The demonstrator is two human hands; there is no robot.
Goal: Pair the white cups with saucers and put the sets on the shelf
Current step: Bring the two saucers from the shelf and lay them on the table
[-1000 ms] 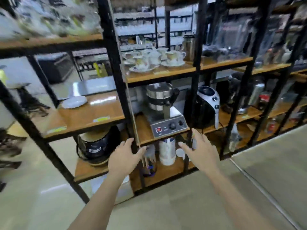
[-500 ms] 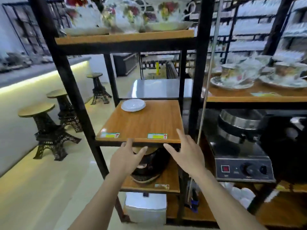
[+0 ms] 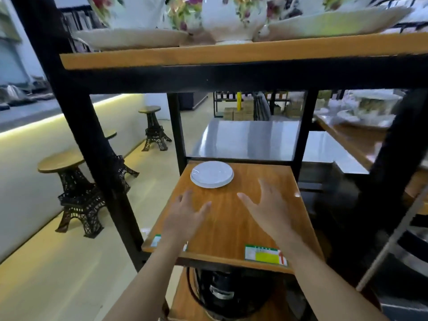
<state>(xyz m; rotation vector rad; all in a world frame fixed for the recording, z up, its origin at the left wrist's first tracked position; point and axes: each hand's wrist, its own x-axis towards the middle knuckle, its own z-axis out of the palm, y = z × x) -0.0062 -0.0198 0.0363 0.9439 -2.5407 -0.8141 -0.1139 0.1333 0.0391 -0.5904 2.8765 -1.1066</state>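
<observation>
A small stack of white saucers [image 3: 211, 174] lies at the back left of a wooden shelf board [image 3: 231, 228] in a black metal rack. My left hand [image 3: 185, 216] hovers over the board just in front of the saucers, fingers spread, holding nothing. My right hand [image 3: 268, 209] is beside it to the right, also spread and empty, a little short of the saucers. No white cup is in view.
The shelf above [image 3: 231, 54] carries flowered cups and saucers [image 3: 222, 17]. A black upright post [image 3: 76, 126] stands left of the board. A dark appliance [image 3: 222, 293] sits on the shelf below. Tower-shaped stools [image 3: 76, 188] stand on the floor at left. A steel table [image 3: 250, 137] lies behind.
The view has come closer and moved left to the shelf with the saucers. Both hands have risen from below the board's front edge to above it, reaching toward the saucers.
</observation>
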